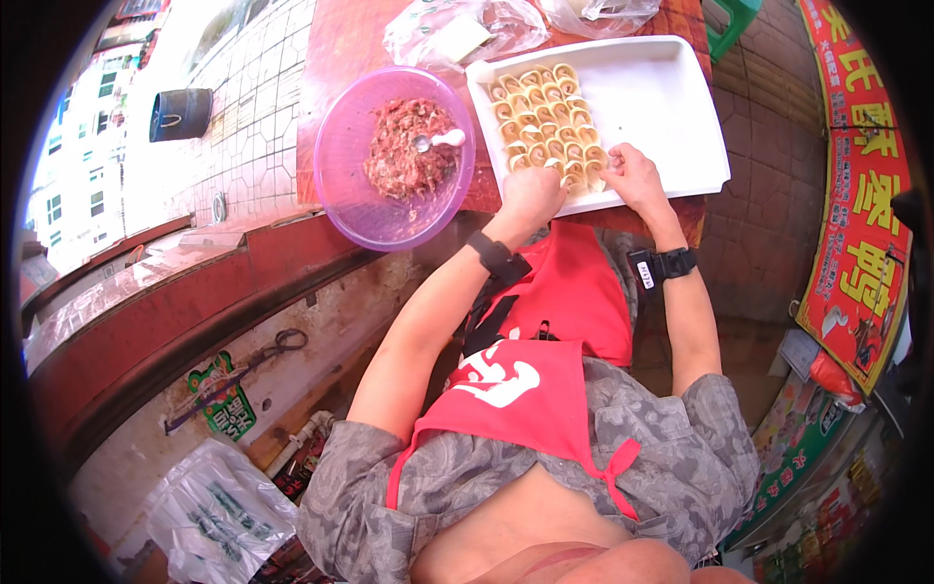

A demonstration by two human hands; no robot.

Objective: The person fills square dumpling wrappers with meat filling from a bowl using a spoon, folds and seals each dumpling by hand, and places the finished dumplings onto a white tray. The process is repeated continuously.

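Note:
A white plastic tray (649, 109) lies before me, its left half filled with rows of folded wontons (547, 117). My left hand (534, 193) is curled over the front edge of these rows, its fingertips partly hidden beside the nearest wontons. On the other side, my right hand (636, 177) has thumb and fingers bent close together at the front right corner wonton (595, 158). Whether either hand grips a wonton cannot be made out. Left of the tray stands a purple plastic bowl (339, 157) of minced meat filling (398, 146), with a small spoon (445, 139) resting on the meat.
Clear plastic bags (511, 25) lie behind the tray on the red table (343, 44). A red ledge (292, 255) runs along the left. Beyond it is a dark bucket (180, 114). A green plastic stool (733, 25) and a red banner with writing (861, 182) are at the right.

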